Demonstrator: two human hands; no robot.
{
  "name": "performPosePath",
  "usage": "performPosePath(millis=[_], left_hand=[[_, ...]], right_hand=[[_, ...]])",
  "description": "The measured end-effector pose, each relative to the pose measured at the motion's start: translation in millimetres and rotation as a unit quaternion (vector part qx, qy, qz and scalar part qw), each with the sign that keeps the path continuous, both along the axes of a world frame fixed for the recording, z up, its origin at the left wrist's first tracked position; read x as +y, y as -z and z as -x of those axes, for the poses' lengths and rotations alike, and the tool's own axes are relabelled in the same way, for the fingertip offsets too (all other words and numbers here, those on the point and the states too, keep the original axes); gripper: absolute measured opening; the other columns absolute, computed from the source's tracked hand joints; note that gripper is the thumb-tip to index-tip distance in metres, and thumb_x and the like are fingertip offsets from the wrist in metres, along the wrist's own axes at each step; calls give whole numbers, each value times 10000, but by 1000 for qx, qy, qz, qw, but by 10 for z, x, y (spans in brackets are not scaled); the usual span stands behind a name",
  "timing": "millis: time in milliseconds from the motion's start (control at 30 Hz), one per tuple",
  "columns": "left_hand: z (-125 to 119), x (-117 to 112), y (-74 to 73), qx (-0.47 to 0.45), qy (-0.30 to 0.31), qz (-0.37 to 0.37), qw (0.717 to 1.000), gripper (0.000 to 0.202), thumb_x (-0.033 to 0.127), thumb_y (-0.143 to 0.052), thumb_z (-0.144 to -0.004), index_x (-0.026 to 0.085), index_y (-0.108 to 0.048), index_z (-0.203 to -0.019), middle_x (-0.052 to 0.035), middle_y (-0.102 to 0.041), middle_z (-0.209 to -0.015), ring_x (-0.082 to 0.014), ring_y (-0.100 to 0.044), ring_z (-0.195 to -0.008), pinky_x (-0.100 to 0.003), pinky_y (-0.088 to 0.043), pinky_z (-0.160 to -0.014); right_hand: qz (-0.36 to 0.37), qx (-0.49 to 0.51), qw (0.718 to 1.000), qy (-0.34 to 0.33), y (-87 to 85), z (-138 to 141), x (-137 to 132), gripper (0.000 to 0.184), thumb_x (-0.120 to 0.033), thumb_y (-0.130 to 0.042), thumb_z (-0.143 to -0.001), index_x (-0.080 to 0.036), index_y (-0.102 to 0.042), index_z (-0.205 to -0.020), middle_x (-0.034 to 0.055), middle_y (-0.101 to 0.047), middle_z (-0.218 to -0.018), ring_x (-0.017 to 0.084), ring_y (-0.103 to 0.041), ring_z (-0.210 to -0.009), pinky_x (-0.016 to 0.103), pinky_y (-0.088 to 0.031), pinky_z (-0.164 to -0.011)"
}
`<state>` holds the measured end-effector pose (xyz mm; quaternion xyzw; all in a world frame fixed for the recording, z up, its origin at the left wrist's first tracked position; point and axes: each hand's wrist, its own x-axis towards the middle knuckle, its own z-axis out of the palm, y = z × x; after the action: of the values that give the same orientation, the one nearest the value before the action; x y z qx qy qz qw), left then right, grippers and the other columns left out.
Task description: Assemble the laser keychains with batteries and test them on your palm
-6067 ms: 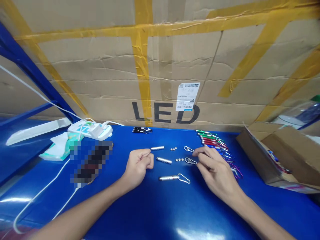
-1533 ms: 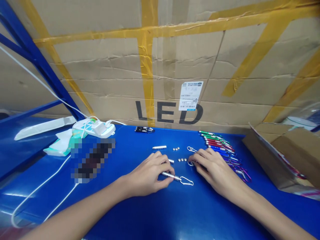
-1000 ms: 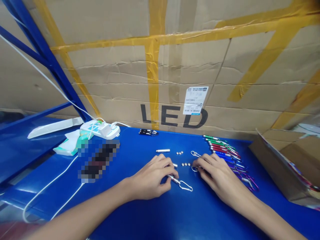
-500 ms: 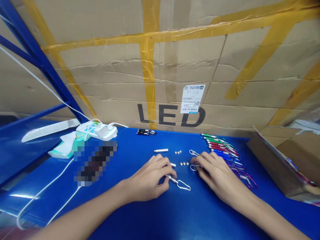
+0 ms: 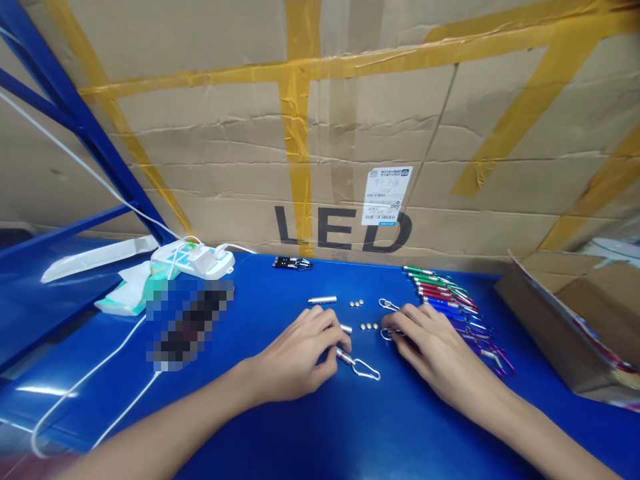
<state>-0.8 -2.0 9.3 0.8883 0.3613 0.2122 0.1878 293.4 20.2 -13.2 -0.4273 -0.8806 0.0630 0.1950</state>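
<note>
My left hand (image 5: 300,357) rests on the blue table (image 5: 320,427), fingers curled round a small silver keychain flashlight (image 5: 345,355) whose wire clip (image 5: 366,371) sticks out to the right. My right hand (image 5: 430,343) lies flat beside it, fingers spread, fingertips touching a loose silver clip (image 5: 386,333). Between the hands lie small button batteries (image 5: 369,327). Farther back are more batteries (image 5: 356,303), a silver tube (image 5: 323,300) and another clip (image 5: 388,305).
A row of coloured keychain flashlights (image 5: 445,297) lies right of my right hand. An open cardboard box (image 5: 575,320) stands at the far right. A white power strip (image 5: 193,260), cables and a tissue pack (image 5: 125,297) sit left. Black flashlights (image 5: 293,263) lie before a big "LED" carton (image 5: 345,133).
My left hand moved from a loose fist near the silver tubes down onto the nearest flashlight and closed on it, turning it slightly. My right hand stayed on the clip.
</note>
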Motion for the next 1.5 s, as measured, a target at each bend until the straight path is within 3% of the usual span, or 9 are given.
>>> performPosePath(millis=[267,567,967,1233,1500], left_hand=[[36,46,40,18,-16,-11,1000,248,99,-452,-1067,230,-661,-1044,-39,-636,-1066,-214,-551,-1012,-374,-402,-973],[57,65,74,-21,-37,-27,999,261,118,-450,-1095,224,-638,-948,0,-672,-944,-179,-563,-893,-330,-356,-860],[64,45,80,-72,-32,-45,996,362,21,-409,-1024,211,-662,-850,-16,-645,-851,-170,-543,-808,-342,-348,-782],[39,87,130,-61,-31,-59,996,282,58,-480,-1018,209,-665,-868,4,-699,-829,-154,-598,-789,-345,-366,-786],[43,68,65,-60,-35,-39,997,281,112,-460,-1070,212,-671,-913,3,-766,-898,-159,-631,-823,-364,-358,-804]], right_hand=[[-16,-7,1000,2,-37,20,-4,226,-260,-454,-1124,-245,-679,-1144,99,-690,-1054,275,-588,-940,446,-493,-832],[-8,-5,1000,11,-18,27,-14,195,-257,-476,-1121,-247,-670,-1144,88,-676,-1053,289,-572,-959,456,-483,-847],[-9,-5,1000,12,-35,28,-19,214,-258,-453,-1124,-242,-666,-1116,99,-686,-1045,285,-560,-942,467,-484,-848],[-10,-5,1000,4,-33,28,-21,224,-246,-453,-1124,-243,-671,-1073,95,-684,-1023,273,-556,-911,445,-477,-827],[4,-8,1000,3,-51,44,-45,205,-237,-459,-1129,-240,-654,-1069,89,-677,-1038,277,-556,-930,445,-471,-841]])
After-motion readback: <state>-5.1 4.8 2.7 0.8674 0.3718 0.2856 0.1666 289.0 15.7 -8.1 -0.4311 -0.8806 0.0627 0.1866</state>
